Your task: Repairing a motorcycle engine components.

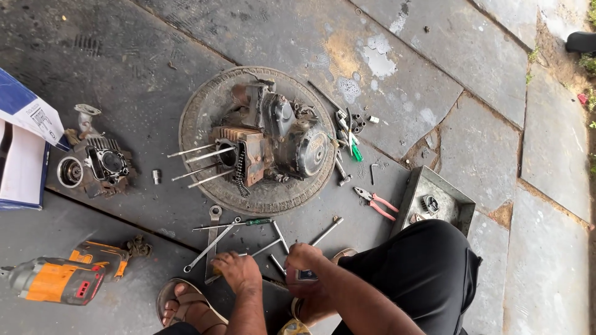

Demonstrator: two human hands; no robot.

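My left hand (239,273) lies knuckles up on the dark ground, fingers curled over a yellowish-handled tool (216,271) among loose spanners (211,243). My right hand (304,259) is a closed fist just to its right, holding a small dark object (307,274) whose kind I cannot make out. Beyond both hands a rusty motorcycle engine (273,139) with long studs sticking out to the left rests on a round worn pad (198,105).
A green-handled screwdriver (248,222) and a T-handle wrench (326,231) lie near my hands. Pink-handled pliers (375,203) and a metal tray (456,201) are to the right. Left are a cylinder head (102,164), orange power tools (59,282) and a blue-white box (25,149).
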